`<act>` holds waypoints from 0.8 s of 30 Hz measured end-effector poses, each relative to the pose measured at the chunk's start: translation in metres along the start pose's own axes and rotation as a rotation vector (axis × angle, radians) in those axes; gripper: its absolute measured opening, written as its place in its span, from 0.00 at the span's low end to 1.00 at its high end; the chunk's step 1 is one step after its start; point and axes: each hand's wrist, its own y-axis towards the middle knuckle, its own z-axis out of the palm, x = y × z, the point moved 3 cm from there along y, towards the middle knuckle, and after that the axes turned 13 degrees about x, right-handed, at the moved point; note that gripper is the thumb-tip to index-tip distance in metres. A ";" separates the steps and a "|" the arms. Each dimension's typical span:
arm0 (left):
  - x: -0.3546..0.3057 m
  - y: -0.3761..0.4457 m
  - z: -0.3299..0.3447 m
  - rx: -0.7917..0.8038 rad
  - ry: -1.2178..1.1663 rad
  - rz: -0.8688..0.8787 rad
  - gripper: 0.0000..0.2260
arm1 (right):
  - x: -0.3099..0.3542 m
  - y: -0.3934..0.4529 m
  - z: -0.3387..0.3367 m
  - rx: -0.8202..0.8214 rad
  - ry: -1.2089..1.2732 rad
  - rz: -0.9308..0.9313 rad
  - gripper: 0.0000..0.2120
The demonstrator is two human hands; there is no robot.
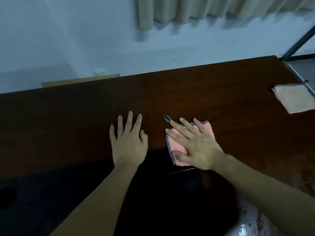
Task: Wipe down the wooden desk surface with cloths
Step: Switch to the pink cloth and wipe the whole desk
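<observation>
- A dark brown wooden desk (204,92) stretches across the view, seen from above by the person standing at its near edge.
- The right hand (196,145) lies flat, fingers straight and spread, pressing down on a pink cloth (179,143) with a checked grey border. It pins the cloth rather than gripping it.
- The pink cloth sits at the near edge of the desk, its lower corner hanging slightly over. A small hanging loop (166,118) sticks out at its far corner, just beside the index fingertip.
- The left hand (128,143) rests flat on bare wood to the left of the cloth, fingers relaxed and spread, holding nothing.
- A second, peach-coloured folded cloth (293,98) lies well apart at the desk's far right edge, untouched.
- The pink cloth looks soft, light and floppy, likely to bunch if pushed from one edge; a flat palm over its middle should drive it best.
- Pale curtains (213,9) hang on the wall behind.
</observation>
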 end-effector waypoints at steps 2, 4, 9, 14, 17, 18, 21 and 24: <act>0.001 0.001 -0.001 0.002 0.000 0.005 0.25 | -0.013 0.013 -0.011 0.016 -0.016 0.004 0.33; 0.002 0.002 0.000 0.014 0.001 0.008 0.25 | -0.032 0.031 -0.024 0.003 -0.037 0.057 0.33; 0.004 0.003 0.006 -0.033 0.002 0.017 0.25 | -0.074 0.082 -0.056 -0.041 0.000 0.207 0.35; 0.002 0.001 0.004 -0.023 -0.017 0.010 0.25 | -0.076 0.094 -0.061 -0.059 0.029 0.222 0.34; 0.001 0.000 0.003 -0.027 -0.021 -0.005 0.25 | -0.057 0.062 -0.049 -0.026 0.018 0.128 0.35; 0.002 0.000 0.003 -0.025 -0.018 -0.005 0.25 | -0.048 0.048 -0.042 -0.005 0.016 0.087 0.35; 0.001 -0.002 0.003 -0.031 -0.019 0.004 0.24 | -0.028 -0.003 -0.017 0.029 -0.009 -0.021 0.35; -0.001 -0.005 0.002 -0.015 0.007 -0.025 0.24 | -0.030 -0.037 0.004 0.048 0.018 -0.086 0.35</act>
